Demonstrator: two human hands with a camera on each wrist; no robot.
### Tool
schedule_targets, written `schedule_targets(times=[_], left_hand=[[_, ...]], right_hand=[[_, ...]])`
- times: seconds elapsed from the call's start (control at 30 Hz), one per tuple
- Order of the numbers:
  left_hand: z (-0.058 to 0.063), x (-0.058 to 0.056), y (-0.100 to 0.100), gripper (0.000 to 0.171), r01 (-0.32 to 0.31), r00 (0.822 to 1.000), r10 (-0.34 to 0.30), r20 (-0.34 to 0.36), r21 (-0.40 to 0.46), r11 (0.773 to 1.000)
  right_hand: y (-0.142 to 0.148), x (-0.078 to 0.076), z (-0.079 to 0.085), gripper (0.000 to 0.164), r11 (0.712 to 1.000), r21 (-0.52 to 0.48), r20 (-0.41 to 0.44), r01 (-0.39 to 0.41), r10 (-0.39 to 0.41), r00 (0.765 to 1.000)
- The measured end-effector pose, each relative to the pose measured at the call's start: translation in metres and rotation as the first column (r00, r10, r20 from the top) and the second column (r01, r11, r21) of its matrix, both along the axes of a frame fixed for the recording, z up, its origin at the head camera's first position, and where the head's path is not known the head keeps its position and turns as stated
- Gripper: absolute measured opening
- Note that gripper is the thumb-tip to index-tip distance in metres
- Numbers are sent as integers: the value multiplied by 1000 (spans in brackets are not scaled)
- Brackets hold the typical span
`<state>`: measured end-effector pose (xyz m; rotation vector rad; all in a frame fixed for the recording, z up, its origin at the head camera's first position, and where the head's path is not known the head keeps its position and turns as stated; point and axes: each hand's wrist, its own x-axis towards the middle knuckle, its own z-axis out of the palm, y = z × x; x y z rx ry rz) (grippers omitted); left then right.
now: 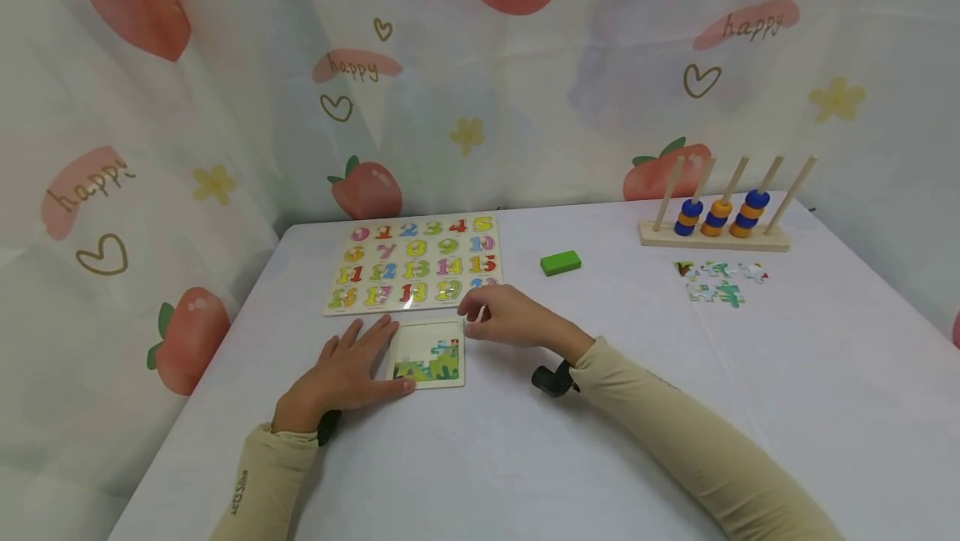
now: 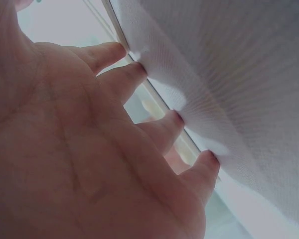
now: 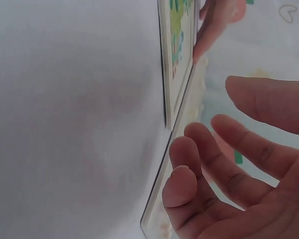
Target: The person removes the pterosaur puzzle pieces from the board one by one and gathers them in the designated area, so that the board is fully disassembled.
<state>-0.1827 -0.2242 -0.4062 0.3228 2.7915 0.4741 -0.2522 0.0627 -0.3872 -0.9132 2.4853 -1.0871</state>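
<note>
A small square jigsaw tray point(image 1: 414, 339) lies on the white cloth, its lower part and right side filled with joined green and blue pieces point(image 1: 435, 369). My left hand point(image 1: 347, 376) rests spread at the tray's left side, thumb at the lower edge and fingertips near the upper left corner. In the left wrist view its fingertips point(image 2: 137, 69) lie along the frame. My right hand point(image 1: 517, 318) hovers by the tray's upper right corner. The right wrist view shows its fingers point(image 3: 182, 186) loosely curled, the thumb apart and nothing between them.
Behind the tray lies a number puzzle board point(image 1: 416, 264) with colourful numerals. A green block point(image 1: 560, 263) sits right of it. Several loose jigsaw pieces point(image 1: 729, 293) lie farther right, in front of a wooden peg stand point(image 1: 712, 237) with blue and orange beads. A printed curtain point(image 1: 540, 107) hangs behind.
</note>
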Motion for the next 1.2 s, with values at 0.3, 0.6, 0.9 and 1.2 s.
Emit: schedule_targets(times=[0.3,0.6,0.9,1.2], left_hand=[[0,0,-1,106,10,1000,-10,-2,8,1000],[-1,0,-1,105,16,1000,-16,-9,7,1000],[-2,-1,-1,106,10,1000,-10,-5,2,1000],[1,0,0,104,4,1000,-4,-3,9,1000]], right_hand=[[-25,6,-5,29,993,68,-31,-91,94,995],[-39,10,-11,28,971,216,-62,-103,119,991],[-40,11,-11,26,971,215,-53,-106,120,991],[-34,6,-15,20,986,81,-65,-147,152,986]])
